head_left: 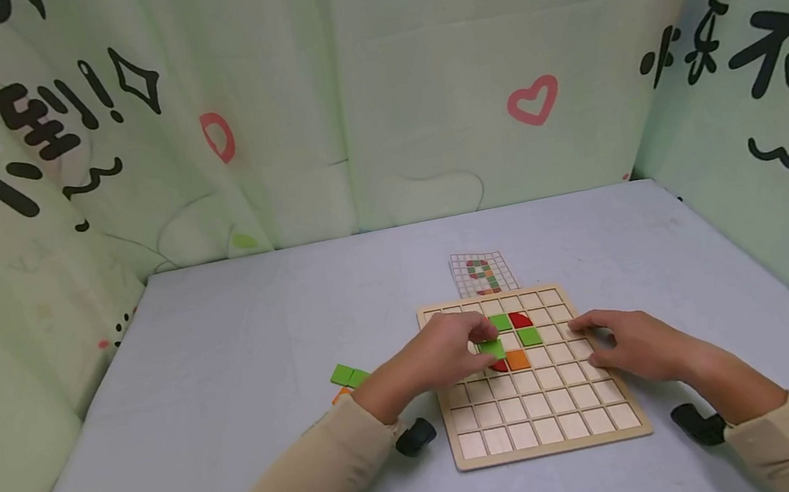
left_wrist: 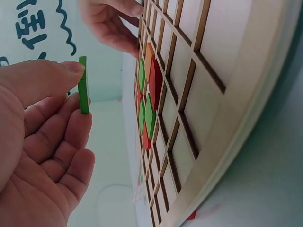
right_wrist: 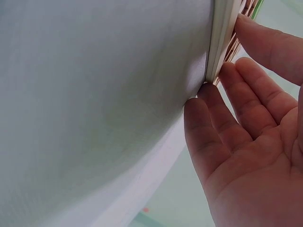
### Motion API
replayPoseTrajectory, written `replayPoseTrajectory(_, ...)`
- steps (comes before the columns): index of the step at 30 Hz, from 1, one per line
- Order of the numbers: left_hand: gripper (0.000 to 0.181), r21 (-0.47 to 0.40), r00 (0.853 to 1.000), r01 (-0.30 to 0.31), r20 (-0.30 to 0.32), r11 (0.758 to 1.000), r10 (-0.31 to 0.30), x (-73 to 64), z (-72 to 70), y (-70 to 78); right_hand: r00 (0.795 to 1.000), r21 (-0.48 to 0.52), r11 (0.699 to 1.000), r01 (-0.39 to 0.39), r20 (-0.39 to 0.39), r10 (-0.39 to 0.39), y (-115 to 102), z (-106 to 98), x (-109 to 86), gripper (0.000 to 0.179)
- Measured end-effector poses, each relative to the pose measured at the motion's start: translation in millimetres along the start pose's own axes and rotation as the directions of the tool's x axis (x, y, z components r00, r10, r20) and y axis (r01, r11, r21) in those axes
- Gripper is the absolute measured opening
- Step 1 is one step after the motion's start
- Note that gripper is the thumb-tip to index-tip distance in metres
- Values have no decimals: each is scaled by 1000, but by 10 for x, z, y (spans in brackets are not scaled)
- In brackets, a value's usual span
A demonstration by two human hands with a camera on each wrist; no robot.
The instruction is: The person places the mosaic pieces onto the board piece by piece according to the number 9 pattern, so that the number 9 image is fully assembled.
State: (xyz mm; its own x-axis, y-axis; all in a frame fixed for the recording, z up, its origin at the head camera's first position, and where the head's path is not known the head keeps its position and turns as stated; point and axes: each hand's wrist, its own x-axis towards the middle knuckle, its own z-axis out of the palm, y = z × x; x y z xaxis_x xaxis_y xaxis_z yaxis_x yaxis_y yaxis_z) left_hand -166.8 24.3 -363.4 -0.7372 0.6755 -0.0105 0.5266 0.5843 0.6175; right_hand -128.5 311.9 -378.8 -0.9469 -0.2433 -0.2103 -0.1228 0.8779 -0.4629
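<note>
My left hand (head_left: 447,349) pinches a square green tile (left_wrist: 83,87) between thumb and fingers, held above a light wooden grid board (head_left: 555,449). In the left wrist view a gap separates the tile from the board. Under and beside this hand, a cluster of tiles sits in the grid: green ones (head_left: 530,336), red pieces with a rounded edge (head_left: 520,319) and an orange one (head_left: 518,360). My right hand (head_left: 635,342) rests at the board's right edge. Its thumb (right_wrist: 265,42) lies over the frame, while loosely extended fingers touch the side and the table.
Behind the board lies a paper card (head_left: 482,263) printed with a coloured grid pattern, its near end covered by the board. Loose green tiles (head_left: 348,375) and an orange piece (head_left: 341,395) lie left of the board, partly behind the left forearm. Printed curtains (head_left: 376,114) surround the table.
</note>
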Motion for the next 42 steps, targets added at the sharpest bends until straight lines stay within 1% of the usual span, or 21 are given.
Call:
replayPoseTrajectory(8, 25, -14, 999, -37, 2, 999, 37, 70, 45, 29, 1000, -2, 1000, 13, -3, -13, 4, 0, 0, 51)
replayPoseTrajectory(12, 23, -27, 999, -33, 7, 999, 33, 109, 79, 46, 1000, 0, 1000, 10, 0, -10, 1, 0, 0, 51)
replayPoseTrajectory(20, 25, -53, 1000, 3, 31, 999, -1, 191, 141, 86, 1000, -5, 1000, 22, -2, -22, 6, -7, -1, 51)
replayPoseTrajectory(32, 28, -14, 999, -12, 30, 1000, 12, 228, 198, 128, 1000, -12, 1000, 9, -3, -9, -6, -13, -6, 51)
replayPoseTrajectory(42, 25, 7, 1000, -12, 25, 1000, 11, 302, 254, 195, 1000, -6, 1000, 25, -15, -25, 15, -10, -11, 50)
